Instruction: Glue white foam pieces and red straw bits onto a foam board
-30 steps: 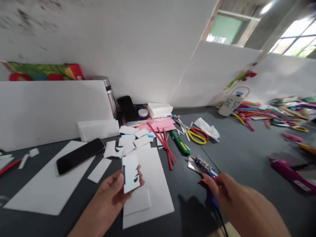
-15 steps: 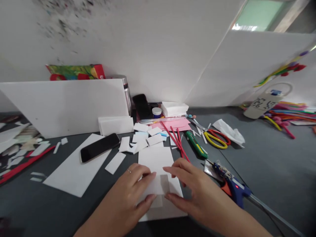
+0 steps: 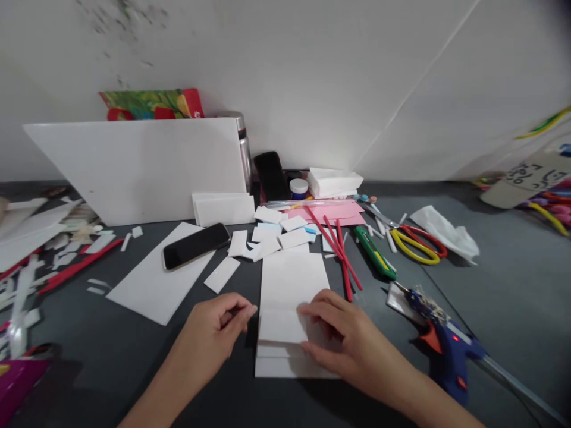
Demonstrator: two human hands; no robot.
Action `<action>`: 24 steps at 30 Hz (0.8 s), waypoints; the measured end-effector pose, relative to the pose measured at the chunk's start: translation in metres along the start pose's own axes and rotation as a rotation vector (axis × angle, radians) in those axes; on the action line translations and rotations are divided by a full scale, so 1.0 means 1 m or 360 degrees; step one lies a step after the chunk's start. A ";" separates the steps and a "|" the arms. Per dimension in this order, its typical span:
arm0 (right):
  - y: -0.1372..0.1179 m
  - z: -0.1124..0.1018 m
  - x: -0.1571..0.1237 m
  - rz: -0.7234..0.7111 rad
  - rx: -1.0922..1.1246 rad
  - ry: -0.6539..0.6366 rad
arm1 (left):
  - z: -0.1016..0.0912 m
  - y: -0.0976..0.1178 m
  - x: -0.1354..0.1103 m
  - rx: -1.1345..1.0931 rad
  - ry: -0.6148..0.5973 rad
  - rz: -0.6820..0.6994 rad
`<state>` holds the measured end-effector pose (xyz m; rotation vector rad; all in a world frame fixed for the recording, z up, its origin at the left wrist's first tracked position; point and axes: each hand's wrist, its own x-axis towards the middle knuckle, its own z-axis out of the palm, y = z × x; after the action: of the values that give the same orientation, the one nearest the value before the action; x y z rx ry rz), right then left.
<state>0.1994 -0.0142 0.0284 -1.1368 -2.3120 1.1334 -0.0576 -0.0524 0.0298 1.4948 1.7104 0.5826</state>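
On the dark table (image 3: 232, 404), a white sheet (image 3: 289, 276) is laid, with a blue glue gun (image 3: 446, 345) to its right. By the right hand (image 3: 307, 327), thumb and forefinger are held apart at the small card (image 3: 281, 326) on the sheet. Beside it, the left hand (image 3: 218, 324) is narrowly pinched; whether something is held cannot be told.

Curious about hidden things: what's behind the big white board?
A colourful packet shows above the white board, and a silver flask past its right edge; the rest is covered.
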 end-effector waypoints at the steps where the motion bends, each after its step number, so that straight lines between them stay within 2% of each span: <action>1: 0.000 0.001 0.000 0.0004 0.0003 0.0011 | 0.002 0.000 0.000 -0.0056 -0.0033 -0.0012; 11: -0.002 0.003 0.003 0.0053 0.0003 0.0019 | 0.017 -0.003 0.004 -0.0160 -0.0095 -0.0006; 24: 0.000 0.002 0.001 0.0028 -0.0021 0.0003 | 0.015 -0.005 0.005 -0.0258 -0.0174 -0.0092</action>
<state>0.1977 -0.0145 0.0269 -1.1645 -2.3158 1.1248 -0.0494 -0.0509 0.0157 1.3344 1.5787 0.5836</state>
